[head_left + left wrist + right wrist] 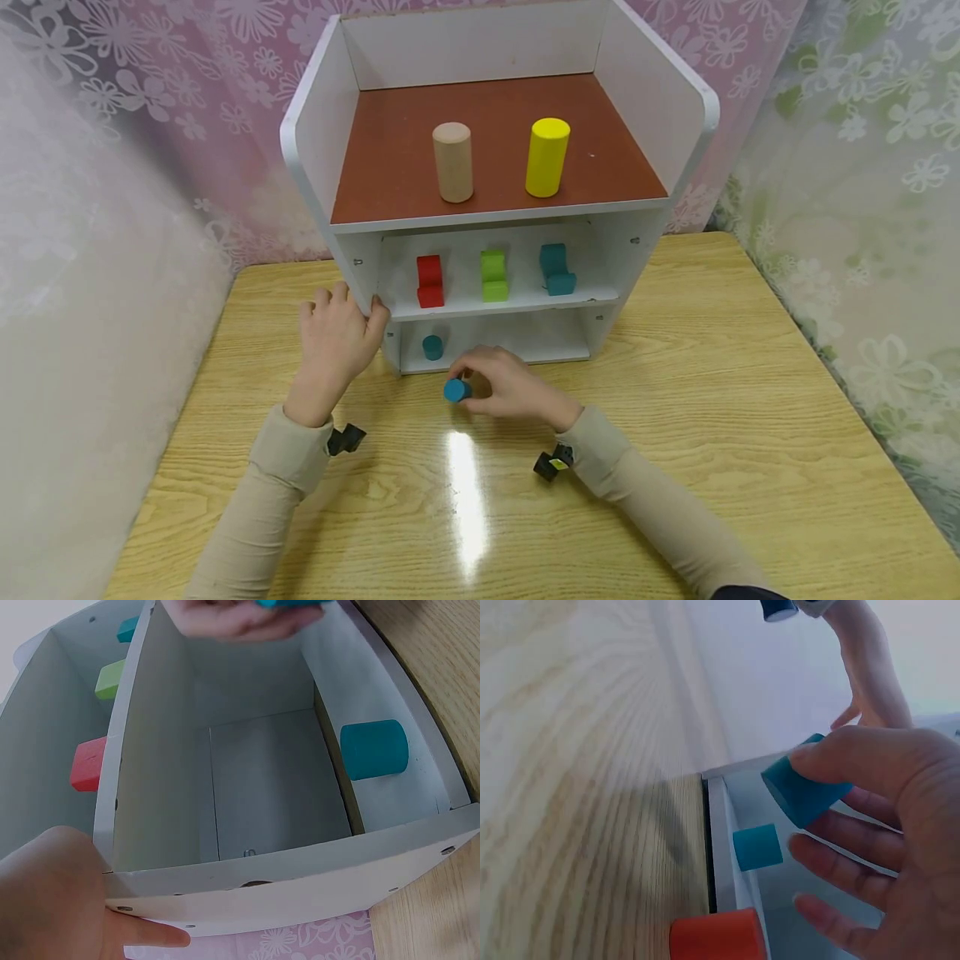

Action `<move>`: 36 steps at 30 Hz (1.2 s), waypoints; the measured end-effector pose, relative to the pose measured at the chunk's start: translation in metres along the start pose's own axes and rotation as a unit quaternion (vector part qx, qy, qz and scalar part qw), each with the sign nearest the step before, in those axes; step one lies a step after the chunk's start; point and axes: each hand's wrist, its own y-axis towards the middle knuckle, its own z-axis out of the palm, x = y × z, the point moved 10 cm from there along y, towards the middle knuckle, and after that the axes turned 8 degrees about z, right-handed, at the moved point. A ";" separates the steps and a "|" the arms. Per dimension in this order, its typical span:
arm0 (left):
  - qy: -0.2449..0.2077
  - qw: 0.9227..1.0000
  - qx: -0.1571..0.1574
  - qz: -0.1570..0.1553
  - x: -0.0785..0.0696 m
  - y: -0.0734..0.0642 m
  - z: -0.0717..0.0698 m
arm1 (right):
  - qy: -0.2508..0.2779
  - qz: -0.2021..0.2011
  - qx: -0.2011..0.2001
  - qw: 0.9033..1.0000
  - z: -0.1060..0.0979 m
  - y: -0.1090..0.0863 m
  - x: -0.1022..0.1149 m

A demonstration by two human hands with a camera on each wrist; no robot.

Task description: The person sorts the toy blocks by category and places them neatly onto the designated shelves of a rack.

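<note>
Between the thumb and fingers of my right hand [513, 387] is a blue cylinder block [455, 390], held just in front of the bottom shelf. The right wrist view shows this cylinder [799, 787] tilted, with the thumb across its side. My left hand [333, 337] grips the left side panel of a small white shelf unit [501, 218], its thumb near the front edge. A short teal cylinder [432, 347] stands at the left of the bottom shelf. In the right wrist view an orange-red cylinder [718, 936] appears by the shelf's front edge; the right hand hides it from the head view.
On the middle shelf sit a red block [430, 282], a light green block [494, 277] and a teal block [557, 270], each stepped. A plain wooden cylinder [453, 163] and a yellow cylinder [547, 158] stand on the brown top. Everything rests on a wooden table [750, 400].
</note>
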 end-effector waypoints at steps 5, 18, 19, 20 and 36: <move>-0.001 1.000 -0.001 -0.001 0.000 0.000 0.000 | 0.021 0.050 -0.032 0.998 -0.005 0.005 -0.020; 0.000 1.000 0.000 -0.002 0.000 0.000 0.001 | 0.087 0.169 -0.096 0.977 -0.015 0.017 -0.065; -0.001 1.000 -0.001 -0.002 0.000 0.000 0.001 | 0.087 0.172 -0.097 0.976 -0.015 0.018 -0.067; -0.001 1.000 -0.001 -0.002 0.000 0.000 0.001 | 0.087 0.175 -0.097 0.976 -0.015 0.018 -0.068; -0.002 1.000 -0.005 -0.003 0.000 0.000 0.000 | 0.049 0.255 -0.082 0.962 -0.010 0.020 -0.090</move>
